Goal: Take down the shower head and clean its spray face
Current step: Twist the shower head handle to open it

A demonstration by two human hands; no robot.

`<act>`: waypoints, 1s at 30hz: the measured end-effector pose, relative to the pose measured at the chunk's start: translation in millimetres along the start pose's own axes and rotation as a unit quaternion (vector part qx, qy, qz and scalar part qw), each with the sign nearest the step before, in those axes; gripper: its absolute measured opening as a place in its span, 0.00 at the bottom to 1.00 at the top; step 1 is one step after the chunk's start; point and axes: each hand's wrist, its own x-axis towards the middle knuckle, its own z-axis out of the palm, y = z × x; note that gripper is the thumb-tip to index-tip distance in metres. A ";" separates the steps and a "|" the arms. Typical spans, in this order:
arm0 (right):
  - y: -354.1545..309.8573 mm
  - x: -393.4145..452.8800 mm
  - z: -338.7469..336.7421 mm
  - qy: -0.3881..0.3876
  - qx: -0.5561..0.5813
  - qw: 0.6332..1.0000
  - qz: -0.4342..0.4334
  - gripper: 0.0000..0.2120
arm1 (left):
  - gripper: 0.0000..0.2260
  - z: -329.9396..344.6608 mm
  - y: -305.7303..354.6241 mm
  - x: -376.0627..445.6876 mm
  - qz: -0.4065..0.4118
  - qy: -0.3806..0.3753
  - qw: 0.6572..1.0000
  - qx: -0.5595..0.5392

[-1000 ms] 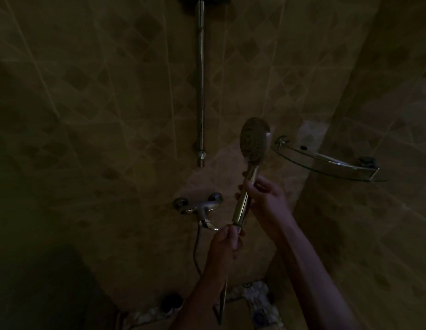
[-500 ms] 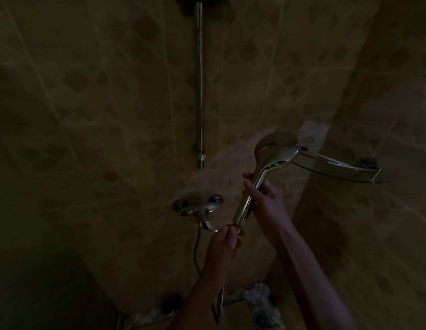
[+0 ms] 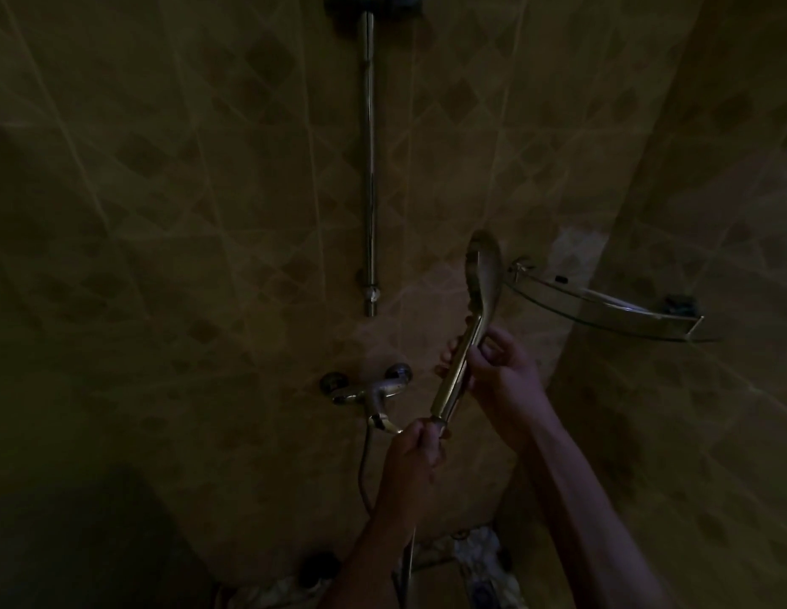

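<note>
The chrome shower head (image 3: 483,274) is off its wall rail and held upright in front of the tiled wall. It is seen edge-on, with its spray face turned to the left. My right hand (image 3: 497,375) grips the upper part of the handle. My left hand (image 3: 415,450) grips the bottom end of the handle, where the hose (image 3: 407,564) joins and hangs down past my forearm. The room is very dim.
A vertical chrome rail (image 3: 370,169) runs down the wall, with the mixer tap (image 3: 374,389) below it. A glass corner shelf (image 3: 602,307) juts out just right of the shower head. Floor clutter lies at the bottom.
The shower head has been twisted about its handle: its face looked at me, then its back showed, and now it is edge-on facing left. Both hands kept their grip.
</note>
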 end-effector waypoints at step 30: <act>-3.6 -5.6 19.1 0.046 -0.037 0.998 -0.025 0.12 | 0.12 1.4 0.7 1.5 0.017 -0.025 0.999 -0.034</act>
